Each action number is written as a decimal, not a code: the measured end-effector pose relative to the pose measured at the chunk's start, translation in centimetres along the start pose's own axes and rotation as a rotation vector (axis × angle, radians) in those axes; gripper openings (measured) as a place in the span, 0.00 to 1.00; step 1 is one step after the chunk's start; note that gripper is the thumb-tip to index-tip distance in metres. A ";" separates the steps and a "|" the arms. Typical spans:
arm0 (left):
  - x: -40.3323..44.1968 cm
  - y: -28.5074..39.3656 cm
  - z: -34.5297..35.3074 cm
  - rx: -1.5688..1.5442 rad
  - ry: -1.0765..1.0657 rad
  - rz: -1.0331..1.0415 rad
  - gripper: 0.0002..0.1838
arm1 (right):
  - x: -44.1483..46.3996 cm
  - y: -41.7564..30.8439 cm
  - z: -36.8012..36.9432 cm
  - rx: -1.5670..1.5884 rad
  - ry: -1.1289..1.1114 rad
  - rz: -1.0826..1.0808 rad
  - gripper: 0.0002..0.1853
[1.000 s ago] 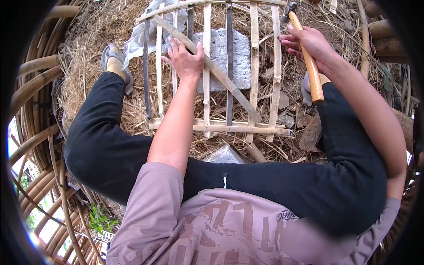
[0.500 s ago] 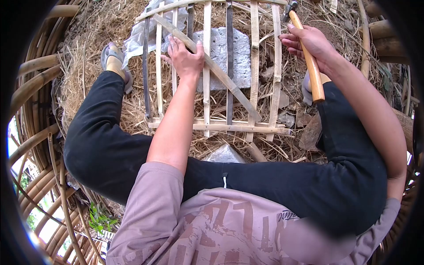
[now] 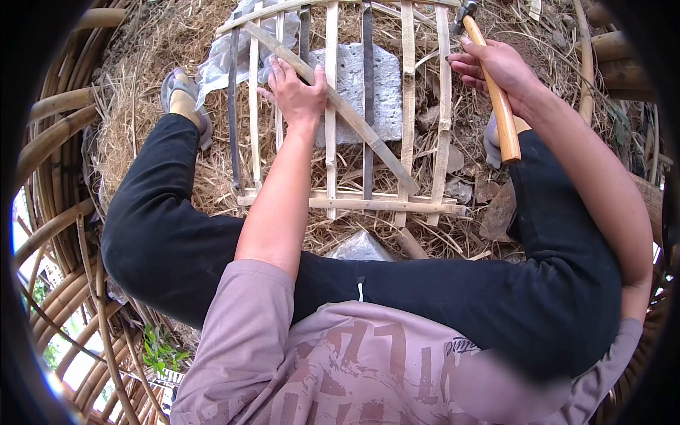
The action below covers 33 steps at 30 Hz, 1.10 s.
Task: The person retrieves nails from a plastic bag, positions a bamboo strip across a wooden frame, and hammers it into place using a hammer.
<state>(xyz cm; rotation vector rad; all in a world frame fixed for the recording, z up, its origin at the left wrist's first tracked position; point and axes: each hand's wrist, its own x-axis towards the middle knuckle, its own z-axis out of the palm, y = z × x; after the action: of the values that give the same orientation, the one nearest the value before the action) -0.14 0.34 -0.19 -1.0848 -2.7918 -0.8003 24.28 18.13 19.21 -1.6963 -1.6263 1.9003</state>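
The left hand (image 3: 300,99) clasps the diagonal bamboo slat (image 3: 365,132) lying across the slatted frame (image 3: 354,205); the right hand (image 3: 507,71) holds the wooden-handled hammer (image 3: 501,113), fingers loosely curled. With only 1 hand steadying it, the slat could skew.

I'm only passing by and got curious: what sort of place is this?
Probably an open-air bamboo-working spot, perhaps a yard: bamboo poles line the side, dry straw litters the ground, and a hammer is in the right hand beside a slatted frame.
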 end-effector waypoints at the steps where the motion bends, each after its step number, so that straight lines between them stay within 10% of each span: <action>1: 0.0 0.1 -0.1 0.000 -0.004 -0.001 0.48 | 0.0 0.0 0.0 0.002 0.002 0.000 0.13; 33: 0.0 0.2 -0.2 -0.001 -0.011 -0.011 0.48 | 0.2 0.2 -0.1 0.013 -0.001 -0.010 0.18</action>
<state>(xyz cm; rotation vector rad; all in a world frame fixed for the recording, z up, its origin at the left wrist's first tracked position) -0.03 0.33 0.10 -1.0785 -2.8091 -0.7990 24.35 18.29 18.96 -1.6792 -1.6157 1.9029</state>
